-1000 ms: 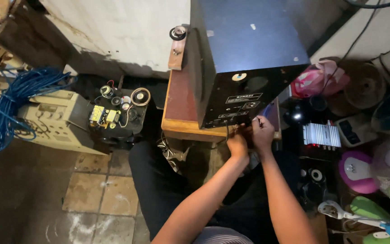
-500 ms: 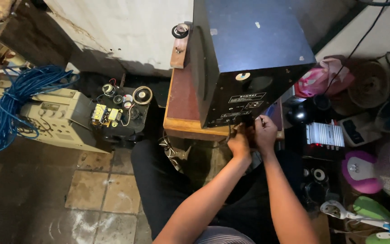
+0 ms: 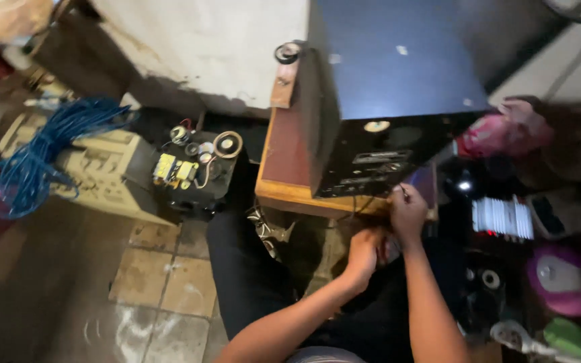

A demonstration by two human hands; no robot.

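Black speaker box (image 3: pixel 384 114) sits just above both hands; fingers (image 3: pixel 405 202) curled, grip unclear.

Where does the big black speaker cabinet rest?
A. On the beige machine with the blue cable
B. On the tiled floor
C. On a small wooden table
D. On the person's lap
C: the black speaker cabinet stands on the small wooden table, whose top shows beside and below it.

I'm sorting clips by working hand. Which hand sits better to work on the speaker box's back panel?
Right. The right hand is raised at the lower corner of the speaker box; the left hand sits lower, beneath the wooden table edge.
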